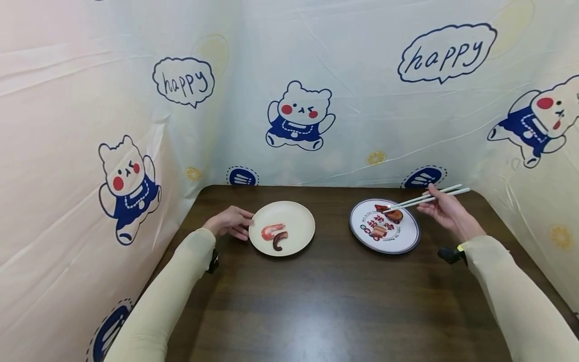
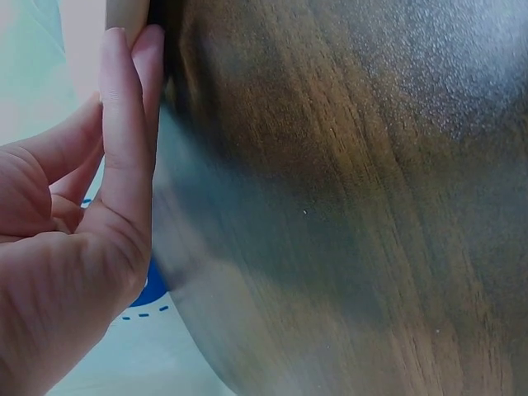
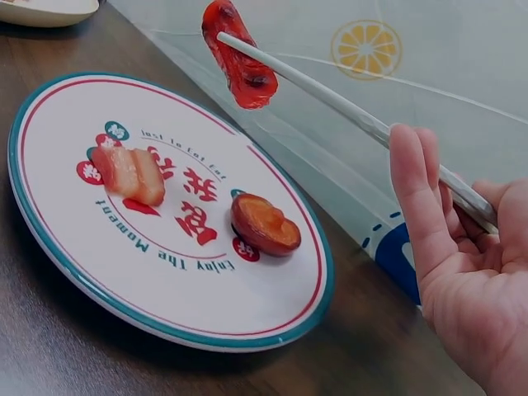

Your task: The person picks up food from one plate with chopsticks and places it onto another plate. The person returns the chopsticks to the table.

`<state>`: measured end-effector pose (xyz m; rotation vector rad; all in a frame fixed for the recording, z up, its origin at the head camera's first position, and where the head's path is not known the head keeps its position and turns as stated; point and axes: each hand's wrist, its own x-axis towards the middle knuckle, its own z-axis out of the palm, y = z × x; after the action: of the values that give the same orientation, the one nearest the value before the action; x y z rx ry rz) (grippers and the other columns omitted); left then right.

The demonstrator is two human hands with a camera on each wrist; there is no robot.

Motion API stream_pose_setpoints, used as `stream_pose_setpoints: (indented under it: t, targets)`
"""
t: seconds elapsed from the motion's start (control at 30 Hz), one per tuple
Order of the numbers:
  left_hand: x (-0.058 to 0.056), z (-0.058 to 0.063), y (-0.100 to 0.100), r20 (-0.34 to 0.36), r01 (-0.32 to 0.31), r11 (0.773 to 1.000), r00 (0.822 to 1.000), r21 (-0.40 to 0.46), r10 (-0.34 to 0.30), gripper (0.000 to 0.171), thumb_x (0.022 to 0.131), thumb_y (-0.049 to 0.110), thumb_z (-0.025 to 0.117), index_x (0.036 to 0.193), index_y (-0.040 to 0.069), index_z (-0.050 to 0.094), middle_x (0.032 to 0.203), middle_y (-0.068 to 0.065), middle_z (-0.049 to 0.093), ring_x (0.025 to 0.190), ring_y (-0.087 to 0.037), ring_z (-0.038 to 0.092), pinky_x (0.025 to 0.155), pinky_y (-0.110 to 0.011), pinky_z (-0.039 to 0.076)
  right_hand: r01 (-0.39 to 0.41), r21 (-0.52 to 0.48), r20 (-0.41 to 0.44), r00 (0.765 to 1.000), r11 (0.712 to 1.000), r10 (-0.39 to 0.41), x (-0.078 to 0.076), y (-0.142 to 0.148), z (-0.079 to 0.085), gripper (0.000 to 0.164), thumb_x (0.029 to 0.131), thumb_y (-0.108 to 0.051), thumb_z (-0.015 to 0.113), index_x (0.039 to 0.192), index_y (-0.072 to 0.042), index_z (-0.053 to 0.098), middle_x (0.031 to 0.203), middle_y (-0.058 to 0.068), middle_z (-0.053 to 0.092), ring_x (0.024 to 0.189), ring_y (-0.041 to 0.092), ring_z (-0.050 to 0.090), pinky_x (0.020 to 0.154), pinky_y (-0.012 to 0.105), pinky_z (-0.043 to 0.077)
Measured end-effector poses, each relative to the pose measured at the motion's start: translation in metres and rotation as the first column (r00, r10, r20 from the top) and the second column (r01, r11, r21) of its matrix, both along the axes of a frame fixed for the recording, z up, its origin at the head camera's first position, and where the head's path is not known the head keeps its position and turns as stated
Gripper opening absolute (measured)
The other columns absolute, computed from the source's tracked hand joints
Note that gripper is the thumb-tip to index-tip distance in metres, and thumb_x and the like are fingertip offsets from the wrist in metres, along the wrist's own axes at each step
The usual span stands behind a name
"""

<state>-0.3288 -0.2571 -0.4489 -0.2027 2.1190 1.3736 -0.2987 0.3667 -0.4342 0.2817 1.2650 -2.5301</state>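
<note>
Straight fingers of my left hand (image 1: 231,221) touch the left rim of a cream plate (image 1: 301,221). The same plate's side (image 2: 128,15) shows at the fingertips in the left wrist view. A pink shrimp (image 1: 268,233) and a dark curled tentacle (image 1: 278,241) lie on it. My right hand (image 1: 448,210) grips pale chopsticks (image 1: 418,199); their tips hold a glossy red food piece (image 3: 239,62) above the far edge of a blue-rimmed printed plate (image 3: 91,107). On that plate sit a glossy brown piece (image 3: 266,224) and a pork belly piece (image 3: 129,175).
Both plates stand on a dark wooden table (image 1: 316,296), spaced apart toward its far edge. A printed cloth (image 1: 353,125) hangs close behind the table and along both sides. A black wrist device (image 1: 451,255) sits at the right sleeve.
</note>
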Motion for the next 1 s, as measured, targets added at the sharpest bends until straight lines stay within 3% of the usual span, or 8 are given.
stream_pose_setpoints:
  t: [1.0]
  targets:
    - [0.000,-0.002,-0.001,-0.002,0.008,1.000,1.000,0.005,-0.008,0.049,0.107,0.007,0.061,0.154,-0.002,0.049,0.103,-0.017,0.070,0.069,-0.019,0.071,0.074,-0.039,0.067,-0.008,0.011,0.060,0.998,1.000,0.007,-0.013,-0.042,-0.006,0.038,0.114,-0.031,0.046,0.095,-0.002,0.062,0.078,0.017,0.072,0.067,0.025,0.075,0.071,0.033,0.067]
